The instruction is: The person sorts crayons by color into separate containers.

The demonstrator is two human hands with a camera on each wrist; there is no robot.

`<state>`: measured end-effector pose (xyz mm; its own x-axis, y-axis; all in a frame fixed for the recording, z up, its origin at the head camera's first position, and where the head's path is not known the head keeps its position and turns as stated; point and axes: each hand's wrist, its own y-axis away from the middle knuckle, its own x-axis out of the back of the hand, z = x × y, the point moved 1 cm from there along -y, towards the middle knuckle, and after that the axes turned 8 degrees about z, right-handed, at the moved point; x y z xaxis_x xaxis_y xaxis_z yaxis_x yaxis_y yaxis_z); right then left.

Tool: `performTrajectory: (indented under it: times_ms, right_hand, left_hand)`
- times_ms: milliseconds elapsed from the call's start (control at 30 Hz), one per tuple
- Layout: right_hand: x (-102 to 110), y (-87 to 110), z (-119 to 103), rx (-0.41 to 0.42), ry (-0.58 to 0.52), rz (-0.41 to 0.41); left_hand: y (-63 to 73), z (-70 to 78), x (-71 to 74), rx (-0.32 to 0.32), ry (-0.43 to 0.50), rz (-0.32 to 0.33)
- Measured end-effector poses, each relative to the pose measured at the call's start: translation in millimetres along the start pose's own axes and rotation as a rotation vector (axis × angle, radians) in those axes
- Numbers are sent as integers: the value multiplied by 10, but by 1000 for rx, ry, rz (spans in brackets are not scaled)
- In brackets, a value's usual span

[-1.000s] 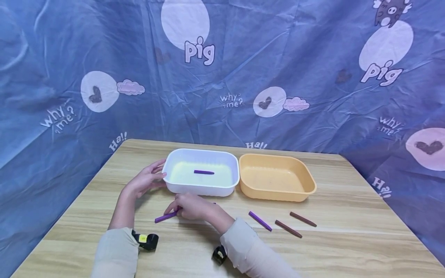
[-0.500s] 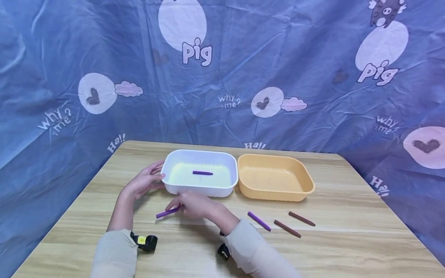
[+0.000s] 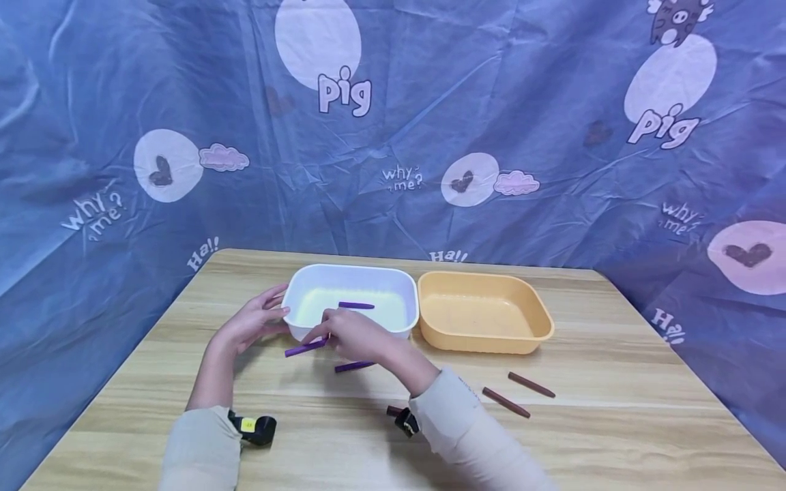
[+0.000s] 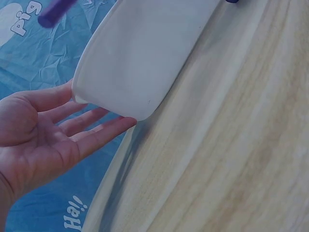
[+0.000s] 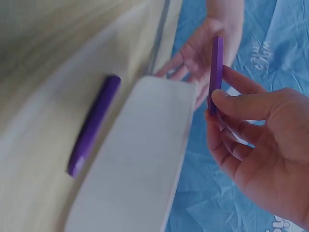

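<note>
My right hand (image 3: pixel 359 334) pinches a purple crayon (image 5: pixel 216 72) between thumb and fingertips, above the table at the front wall of a white plastic basin (image 3: pixel 301 331). Inside that basin lies another purple crayon (image 3: pixel 356 305). My left hand (image 4: pixel 53 130) touches the basin's left end with nearly straight fingers, the thumb at the rim. On the table just below my right hand is a further purple crayon (image 5: pixel 94 125), its far end hidden in the head view. A brown crayon (image 3: pixel 394 410) shows partly behind the right wrist camera.
A yellow-orange basin (image 3: pixel 482 345) stands directly right of the white one. Two brown crayons, one nearer (image 3: pixel 506 402) and one farther (image 3: pixel 531 384), lie on the wooden table (image 3: pixel 614 382) in front of it. A blue printed cloth (image 3: pixel 393 136) hangs behind.
My right hand has lifted the purple crayon up toward the white basin. A purple crayon under it and a brown one have come into view; my right forearm now hides another purple crayon.
</note>
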<state>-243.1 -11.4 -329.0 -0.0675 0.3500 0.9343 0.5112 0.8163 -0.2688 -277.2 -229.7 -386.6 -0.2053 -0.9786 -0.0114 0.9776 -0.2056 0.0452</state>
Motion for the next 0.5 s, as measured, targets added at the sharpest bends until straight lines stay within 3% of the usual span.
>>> performTrajectory:
  times_ms: [500]
  right_hand:
    - [270,4,296,-106,5,74]
  left_hand:
    - [-3,-14,7,3,5,6]
